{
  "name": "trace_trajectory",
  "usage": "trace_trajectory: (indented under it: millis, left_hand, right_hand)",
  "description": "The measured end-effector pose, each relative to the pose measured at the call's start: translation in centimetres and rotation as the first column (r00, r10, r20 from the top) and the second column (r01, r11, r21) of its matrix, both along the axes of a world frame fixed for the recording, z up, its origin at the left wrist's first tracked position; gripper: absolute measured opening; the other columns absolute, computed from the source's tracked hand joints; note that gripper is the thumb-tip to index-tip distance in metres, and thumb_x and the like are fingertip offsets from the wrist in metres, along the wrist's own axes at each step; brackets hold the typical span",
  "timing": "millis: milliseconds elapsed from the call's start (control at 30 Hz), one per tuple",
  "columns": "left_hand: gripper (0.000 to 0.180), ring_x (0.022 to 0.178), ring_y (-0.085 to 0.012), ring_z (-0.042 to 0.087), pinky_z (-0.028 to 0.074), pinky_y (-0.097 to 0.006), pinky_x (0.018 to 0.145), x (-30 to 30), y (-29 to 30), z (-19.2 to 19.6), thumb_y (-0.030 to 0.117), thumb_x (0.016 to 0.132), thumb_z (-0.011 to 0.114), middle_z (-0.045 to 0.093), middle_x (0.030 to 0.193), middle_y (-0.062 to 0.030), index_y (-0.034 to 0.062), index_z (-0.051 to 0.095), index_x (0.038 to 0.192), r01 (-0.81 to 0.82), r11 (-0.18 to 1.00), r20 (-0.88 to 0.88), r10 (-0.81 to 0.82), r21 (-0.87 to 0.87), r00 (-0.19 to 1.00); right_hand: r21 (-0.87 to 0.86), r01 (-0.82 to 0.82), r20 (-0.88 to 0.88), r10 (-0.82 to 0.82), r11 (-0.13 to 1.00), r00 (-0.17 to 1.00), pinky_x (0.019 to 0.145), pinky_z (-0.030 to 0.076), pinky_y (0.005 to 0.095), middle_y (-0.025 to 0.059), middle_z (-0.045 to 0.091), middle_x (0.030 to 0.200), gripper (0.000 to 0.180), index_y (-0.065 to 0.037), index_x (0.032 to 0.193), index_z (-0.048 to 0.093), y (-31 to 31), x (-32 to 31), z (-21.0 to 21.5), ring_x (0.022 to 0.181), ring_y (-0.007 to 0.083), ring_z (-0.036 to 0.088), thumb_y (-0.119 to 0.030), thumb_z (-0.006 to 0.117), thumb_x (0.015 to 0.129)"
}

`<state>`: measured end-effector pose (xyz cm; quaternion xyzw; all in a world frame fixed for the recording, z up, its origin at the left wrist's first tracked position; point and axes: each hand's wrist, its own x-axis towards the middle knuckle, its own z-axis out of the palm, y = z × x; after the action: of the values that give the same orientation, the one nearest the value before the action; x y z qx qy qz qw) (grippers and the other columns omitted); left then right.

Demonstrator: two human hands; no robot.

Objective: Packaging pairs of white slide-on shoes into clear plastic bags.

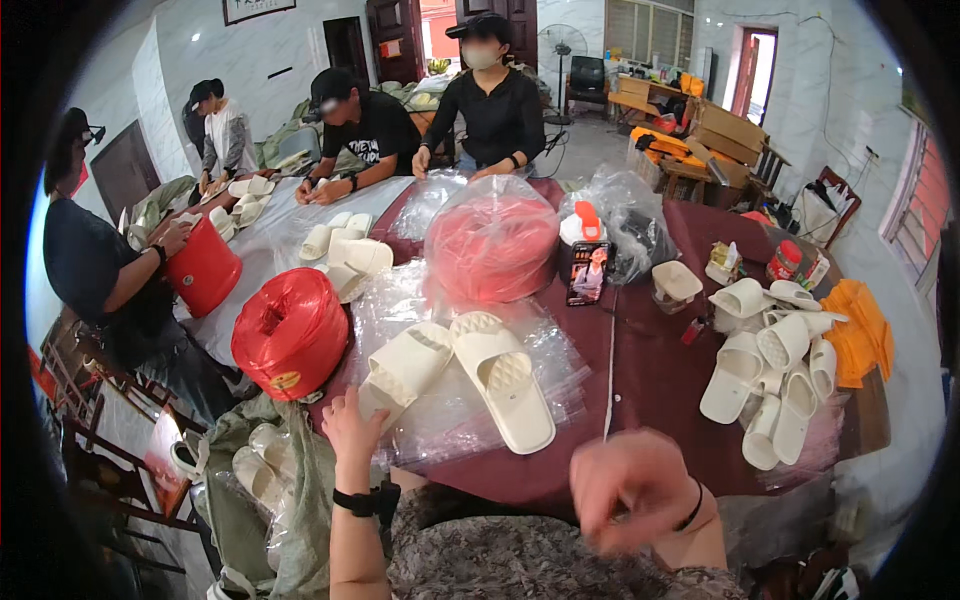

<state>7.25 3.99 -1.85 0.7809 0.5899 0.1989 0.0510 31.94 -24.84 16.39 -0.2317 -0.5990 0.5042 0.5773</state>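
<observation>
On the maroon bench (pixel 660 400), a left cream slipper (pixel 408 366) and a right cream slipper (pixel 505 378) are laid close together over clear plastic bags (pixel 560 365). Beside the left slipper's near end, the left hand (pixel 352 428) is held with its fingers apart; whether contact is made cannot be told. Near the bench's front edge, the right hand (pixel 632 488) is seen blurred, and whether its fingers are together cannot be told. A red plastic roll (pixel 290 340) is set to the left, a slipper pile (pixel 783 342) to the right
</observation>
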Motion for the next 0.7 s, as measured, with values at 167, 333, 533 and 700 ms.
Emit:
trace_trajectory:
  millis: [167,333,533,700]
  left_hand:
    - [0.083,0.105,-0.0391,0.059,0.049,-0.047,0.086,0.3,-1.4,0.2,0.055,0.062,0.084,0.063,0.111,-0.0195,0.003,0.058,0.121,-0.031,0.999,-0.088,0.034,0.032,0.996]
    - [0.071,0.092,-0.0359,0.068,0.053,-0.044,0.08,0.5,-3.8,1.6,0.06,0.068,0.079,0.07,0.096,-0.0185,0.0022,0.064,0.106,0.029,0.985,-0.014,-0.032,-0.172,0.999]
    - [0.05,0.076,-0.0346,0.069,0.053,-0.044,0.071,0.4,-5.2,1.6,0.047,0.075,0.077,0.071,0.076,-0.0132,0.004,0.067,0.099,0.104,0.947,0.211,-0.039,-0.304,0.977]
    - [0.047,0.07,-0.0327,0.068,0.052,-0.044,0.067,1.4,-5.9,1.7,0.037,0.076,0.078,0.068,0.07,-0.0101,0.0052,0.063,0.108,0.097,0.977,0.265,-0.044,-0.191,0.963]
  right_hand:
    - [0.227,-0.453,-0.082,0.48,0.862,0.873,0.056,0.047,0.0296,0.0089,0.067,0.078,0.014,-0.001,0.099,0.066,2.1,-5.4,4.1,0.064,0.0165,0.062,-0.012,0.068,0.093]
    - [0.375,-0.436,-0.208,0.533,0.818,0.82,0.054,0.044,0.028,0.0037,0.064,0.079,0.013,-0.003,0.098,0.067,2.7,-9.0,3.1,0.062,0.0158,0.058,-0.015,0.068,0.093]
    - [0.38,-0.501,-0.191,0.596,0.778,0.78,0.055,0.044,0.0304,0.0043,0.065,0.08,0.015,-0.002,0.096,0.068,3.7,-11.0,3.1,0.063,0.0184,0.059,-0.016,0.067,0.094]
    - [0.487,-0.411,-0.322,0.595,0.771,0.736,0.055,0.045,0.0326,0.0067,0.066,0.081,0.018,0.001,0.098,0.069,3.8,-12.5,3.0,0.064,0.0225,0.06,-0.016,0.065,0.096]
